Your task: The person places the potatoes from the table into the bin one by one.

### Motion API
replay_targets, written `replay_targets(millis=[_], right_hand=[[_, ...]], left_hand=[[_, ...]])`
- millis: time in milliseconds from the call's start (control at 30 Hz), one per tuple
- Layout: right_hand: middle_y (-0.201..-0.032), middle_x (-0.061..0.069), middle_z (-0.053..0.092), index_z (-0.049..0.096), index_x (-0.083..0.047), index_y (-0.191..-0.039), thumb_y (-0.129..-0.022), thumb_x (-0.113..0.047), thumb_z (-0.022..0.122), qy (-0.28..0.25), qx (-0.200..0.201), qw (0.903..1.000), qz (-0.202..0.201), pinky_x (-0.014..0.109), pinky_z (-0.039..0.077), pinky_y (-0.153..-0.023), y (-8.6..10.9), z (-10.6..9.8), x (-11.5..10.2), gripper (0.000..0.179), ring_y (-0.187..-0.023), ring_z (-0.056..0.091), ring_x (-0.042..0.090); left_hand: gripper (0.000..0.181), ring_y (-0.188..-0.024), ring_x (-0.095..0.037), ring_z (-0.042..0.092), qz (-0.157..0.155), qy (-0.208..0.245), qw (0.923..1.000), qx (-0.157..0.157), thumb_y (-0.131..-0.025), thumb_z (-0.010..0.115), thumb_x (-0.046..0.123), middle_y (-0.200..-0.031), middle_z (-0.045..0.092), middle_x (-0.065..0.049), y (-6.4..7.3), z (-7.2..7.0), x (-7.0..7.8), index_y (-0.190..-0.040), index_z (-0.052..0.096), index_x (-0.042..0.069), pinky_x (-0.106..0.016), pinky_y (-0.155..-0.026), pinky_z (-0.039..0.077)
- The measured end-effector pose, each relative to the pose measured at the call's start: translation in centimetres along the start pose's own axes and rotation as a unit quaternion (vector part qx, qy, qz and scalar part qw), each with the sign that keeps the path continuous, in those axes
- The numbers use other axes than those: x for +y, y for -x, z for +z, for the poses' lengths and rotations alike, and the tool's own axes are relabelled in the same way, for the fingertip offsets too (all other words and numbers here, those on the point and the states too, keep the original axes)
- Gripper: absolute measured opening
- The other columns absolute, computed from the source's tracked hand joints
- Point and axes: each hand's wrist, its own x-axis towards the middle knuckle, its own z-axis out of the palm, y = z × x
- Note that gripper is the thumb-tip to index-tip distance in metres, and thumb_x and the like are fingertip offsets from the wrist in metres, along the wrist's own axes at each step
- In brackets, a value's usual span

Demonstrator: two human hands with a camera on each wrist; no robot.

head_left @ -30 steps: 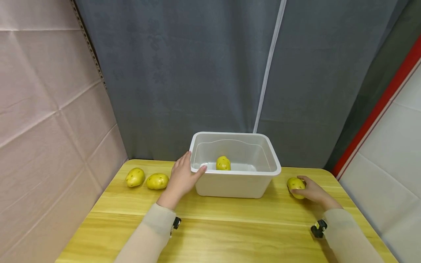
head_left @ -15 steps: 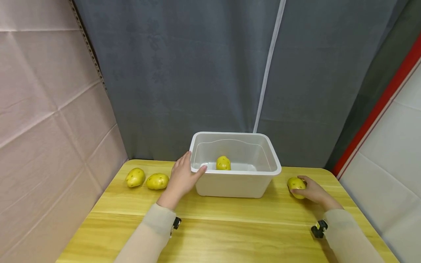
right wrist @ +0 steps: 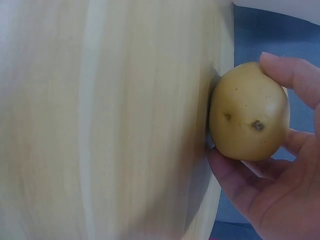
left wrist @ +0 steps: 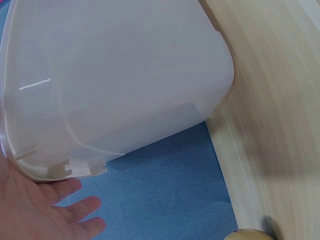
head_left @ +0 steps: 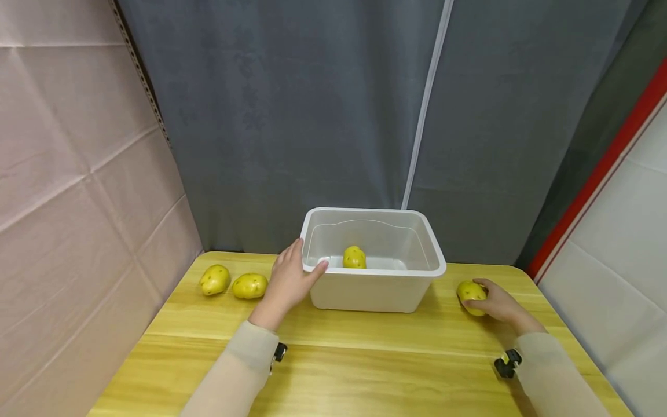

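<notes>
In the head view a white plastic bin (head_left: 365,292) stands upright on the table, with one yellow potato (head_left: 354,258) inside. My left hand (head_left: 286,281) holds the bin's near left corner, thumb at the front rim and fingers along the left side. The left wrist view shows those fingers (left wrist: 77,207) just under the bin's rim (left wrist: 30,172). At the table's right, my right hand (head_left: 497,301) grips another potato (head_left: 471,296) between thumb and fingers. In the right wrist view this potato (right wrist: 247,112) rests against the tabletop, fingertips on opposite sides.
Two more potatoes, one (head_left: 215,280) farther left and one (head_left: 249,286) nearer the bin, lie left of my left hand. The wooden table (head_left: 333,370) ends at a grey curtain (head_left: 292,116). Pale cloth walls (head_left: 94,231) flank both sides.
Almost nothing differs. The right hand and its potato have shifted very slightly to the right; the left hand stays at the bin's corner.
</notes>
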Motion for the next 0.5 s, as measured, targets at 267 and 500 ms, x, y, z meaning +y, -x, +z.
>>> replay_targets(millis=[267, 500], right_hand=[[-0.131, 0.043, 0.045, 0.032, 0.019, -0.142, -0.090, -0.033, 0.075, 0.001, 0.006, 1.0000, 0.004, 0.064, 0.042, -0.095, 0.42, -0.21, -0.15, 0.085, -0.106, 0.052, 0.047], [-0.131, 0.044, 0.045, 0.034, 0.018, -0.141, -0.089, -0.032, 0.076, 0.001, 0.017, 0.9999, -0.003, 0.065, 0.042, -0.096, 0.82, -0.25, -0.26, 0.084, -0.107, 0.052, 0.048]], left_hand=[[0.098, -0.146, -0.039, 0.027, -0.001, 0.001, 1.0000, -0.001, -0.093, 0.048, 0.071, -0.161, 0.028, -0.019, 0.04, 0.00, -0.05, -0.157, 0.023, 0.000, -0.054, -0.120, 0.018], [0.098, -0.146, -0.039, 0.027, 0.001, -0.001, 1.0000, 0.002, -0.093, 0.048, 0.071, -0.161, 0.028, -0.019, 0.08, 0.11, -0.15, -0.157, 0.024, 0.000, -0.054, -0.120, 0.018]])
